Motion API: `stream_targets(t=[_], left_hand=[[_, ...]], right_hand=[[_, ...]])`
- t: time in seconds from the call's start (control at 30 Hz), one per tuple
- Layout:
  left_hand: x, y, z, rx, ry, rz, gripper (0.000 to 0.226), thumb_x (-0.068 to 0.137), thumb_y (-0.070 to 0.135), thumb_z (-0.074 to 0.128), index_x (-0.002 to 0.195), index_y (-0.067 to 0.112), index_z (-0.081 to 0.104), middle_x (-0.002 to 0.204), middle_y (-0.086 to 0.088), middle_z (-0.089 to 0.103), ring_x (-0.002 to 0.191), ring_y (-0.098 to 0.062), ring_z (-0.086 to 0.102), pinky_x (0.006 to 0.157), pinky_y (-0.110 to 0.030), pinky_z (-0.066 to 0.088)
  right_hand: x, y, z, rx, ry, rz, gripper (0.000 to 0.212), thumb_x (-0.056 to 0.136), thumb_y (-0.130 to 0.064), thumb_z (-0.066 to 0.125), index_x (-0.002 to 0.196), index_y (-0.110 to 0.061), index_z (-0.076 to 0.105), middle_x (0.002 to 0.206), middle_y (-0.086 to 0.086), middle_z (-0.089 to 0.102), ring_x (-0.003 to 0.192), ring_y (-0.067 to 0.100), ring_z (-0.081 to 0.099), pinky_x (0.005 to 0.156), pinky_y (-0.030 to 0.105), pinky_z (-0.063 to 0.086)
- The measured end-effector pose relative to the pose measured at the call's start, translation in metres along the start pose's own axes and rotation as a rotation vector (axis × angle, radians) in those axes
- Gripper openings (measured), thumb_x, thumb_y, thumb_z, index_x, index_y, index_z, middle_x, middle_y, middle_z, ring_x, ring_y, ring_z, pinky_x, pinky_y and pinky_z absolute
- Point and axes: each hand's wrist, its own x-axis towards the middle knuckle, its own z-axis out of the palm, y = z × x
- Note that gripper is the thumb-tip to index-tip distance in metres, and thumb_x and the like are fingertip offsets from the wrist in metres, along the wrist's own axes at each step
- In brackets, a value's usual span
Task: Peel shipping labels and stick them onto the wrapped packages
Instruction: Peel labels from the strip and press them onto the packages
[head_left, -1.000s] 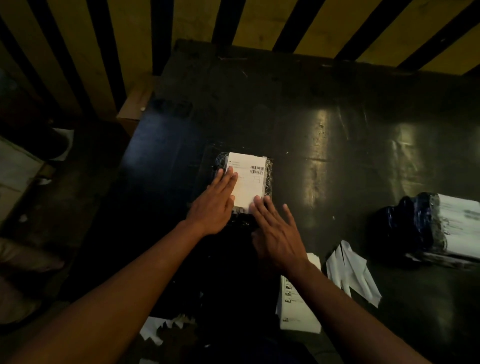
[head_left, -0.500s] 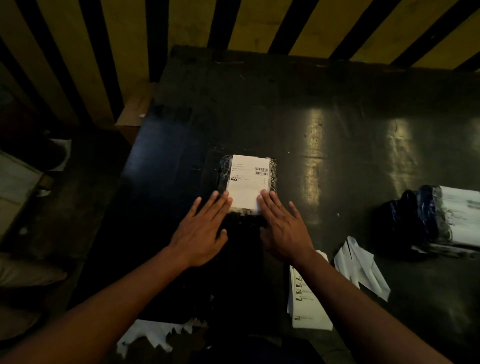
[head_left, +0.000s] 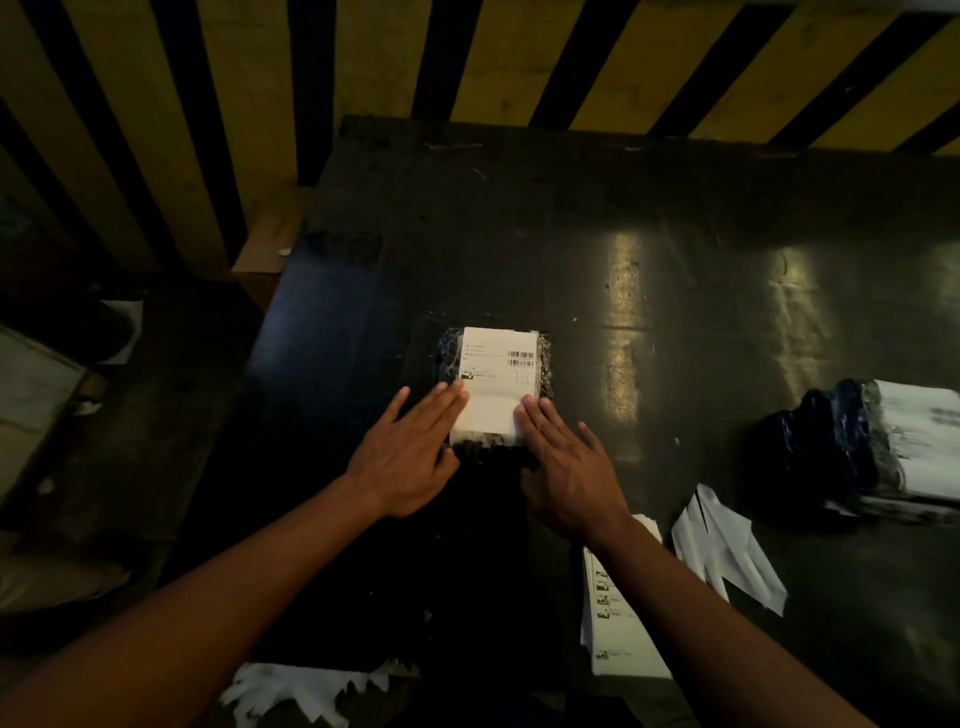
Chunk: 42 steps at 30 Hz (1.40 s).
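Shipping label (head_left: 497, 384): white, barcode at upper right, small printed lines at left; stuck flat on top of wrapped package (head_left: 493, 387), covering most of its upper face.

Wrapped package: small, dark glossy film showing as narrow bands at left and right of label and along near edge; lying flat near middle of dark table (head_left: 675, 249), slightly left of centre.

Left hand (head_left: 410, 460): palm down, fingers straight and slightly spread; fingertips (head_left: 460, 389) laid on left near corner of label, thumb by near edge of package. Gripping nothing.

Right hand (head_left: 566, 467): palm down, fingers extended and fanned; index and middle fingertips on right near corner of label, remaining fingers over package edge and table. Gripping nothing.

Label sheets (head_left: 618, 623): white stack with printed marks down left margin, on table near edge, partly under right forearm.

Backing paper scraps (head_left: 727, 551): white torn pieces, just right of label sheets.

Torn paper pile (head_left: 301, 691): white jagged pieces at near table edge, below left forearm.

Labelled packages (head_left: 878, 452): dark-wrapped bundle with white labels, far right of table, well apart from hands; count not discernible.

Striped wall (head_left: 363, 57): yellow and black diagonal bands behind table.

Cardboard box (head_left: 265, 249): brown, beside table's far left corner.
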Motion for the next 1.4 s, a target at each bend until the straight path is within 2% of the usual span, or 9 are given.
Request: stream_targets(t=[0.27, 0.57, 0.67, 0.8, 1.0, 1.1, 1.2, 1.3, 1.4], left_hand=[[0.046, 0.037, -0.010, -0.060, -0.028, 0.036, 0.071, 0.105, 0.048, 0.025, 0.163, 0.021, -0.006, 0.171, 0.003, -0.016, 0.156, -0.013, -0.019, 0.129, -0.045, -0.005], [0.044, -0.008, -0.024, 0.015, -0.022, -0.065, 0.080, 0.095, 0.056, 0.017, 0.164, 0.017, 0.007, 0.173, 0.000, 0.006, 0.159, -0.012, 0.004, 0.130, -0.042, -0.001], [0.059, 0.002, -0.030, -0.028, -0.014, -0.010, 0.073, 0.104, 0.050, 0.030, 0.164, 0.018, 0.003, 0.173, 0.001, -0.002, 0.159, -0.014, -0.007, 0.129, -0.041, -0.003], [0.094, 0.015, -0.028, -0.052, -0.038, 0.063, 0.072, 0.106, 0.049, 0.028, 0.163, 0.021, -0.006, 0.172, 0.002, -0.011, 0.158, -0.015, -0.014, 0.129, -0.044, -0.003], [0.112, -0.026, -0.034, -0.095, -0.055, -0.131, 0.066, 0.106, 0.049, 0.030, 0.164, 0.026, 0.007, 0.172, 0.005, 0.007, 0.159, -0.019, -0.005, 0.128, -0.050, -0.002], [0.107, -0.041, -0.038, -0.160, -0.094, -0.155, 0.067, 0.105, 0.053, 0.034, 0.163, 0.036, 0.007, 0.173, 0.000, 0.002, 0.159, -0.025, -0.006, 0.127, -0.053, 0.006], [0.090, -0.034, -0.037, -0.375, -0.130, -0.271, 0.075, 0.101, 0.057, 0.048, 0.158, 0.052, 0.000, 0.172, -0.003, -0.008, 0.157, -0.035, 0.010, 0.122, -0.059, 0.026], [0.069, -0.017, -0.028, -0.577, -0.105, -0.366, 0.083, 0.096, 0.054, 0.060, 0.155, 0.059, 0.002, 0.169, -0.007, 0.012, 0.149, -0.035, 0.034, 0.115, -0.057, 0.040], [0.051, 0.003, -0.014, -0.683, -0.050, -0.385, 0.088, 0.094, 0.048, 0.066, 0.155, 0.059, 0.004, 0.162, -0.005, 0.031, 0.142, -0.029, 0.043, 0.111, -0.049, 0.044]], right_hand=[[0.000, -0.006, -0.004, 0.019, -0.022, 0.017, 0.079, 0.101, -0.038, 0.048, 0.164, -0.021, 0.004, 0.170, -0.006, -0.008, 0.157, 0.011, -0.008, 0.127, 0.047, 0.010], [0.002, -0.004, -0.004, 0.005, -0.043, 0.021, 0.080, 0.100, -0.036, 0.046, 0.164, -0.023, -0.001, 0.169, -0.008, -0.012, 0.156, 0.011, -0.013, 0.128, 0.048, 0.010], [0.003, -0.004, -0.003, 0.015, -0.047, 0.026, 0.081, 0.099, -0.037, 0.047, 0.164, -0.023, 0.000, 0.169, -0.007, -0.012, 0.157, 0.012, -0.011, 0.128, 0.048, 0.012], [0.002, -0.002, -0.001, 0.027, -0.026, 0.030, 0.081, 0.096, -0.039, 0.045, 0.164, -0.023, 0.003, 0.170, -0.007, -0.007, 0.157, 0.013, -0.008, 0.127, 0.048, 0.015], [0.001, -0.001, 0.000, 0.045, 0.002, 0.019, 0.079, 0.094, -0.040, 0.043, 0.164, -0.024, 0.008, 0.170, -0.008, -0.004, 0.156, 0.012, -0.007, 0.124, 0.049, 0.018], [0.002, 0.000, 0.001, 0.086, -0.010, 0.013, 0.078, 0.097, -0.040, 0.046, 0.164, -0.026, 0.007, 0.171, -0.009, -0.003, 0.157, 0.011, -0.005, 0.126, 0.047, 0.019], [0.007, 0.004, -0.007, 0.294, 0.096, 0.025, 0.071, 0.095, -0.041, 0.054, 0.159, -0.027, 0.029, 0.168, -0.007, 0.023, 0.156, 0.011, 0.018, 0.123, 0.044, 0.031], [0.017, 0.009, -0.013, 0.412, 0.246, 0.089, 0.067, 0.096, -0.040, 0.061, 0.156, -0.028, 0.036, 0.162, -0.002, 0.037, 0.148, 0.015, 0.034, 0.121, 0.038, 0.034], [0.032, 0.012, -0.019, 0.468, 0.131, 0.200, 0.076, 0.098, -0.044, 0.059, 0.161, -0.033, 0.019, 0.166, 0.002, 0.027, 0.150, 0.023, 0.028, 0.118, 0.039, 0.031]])
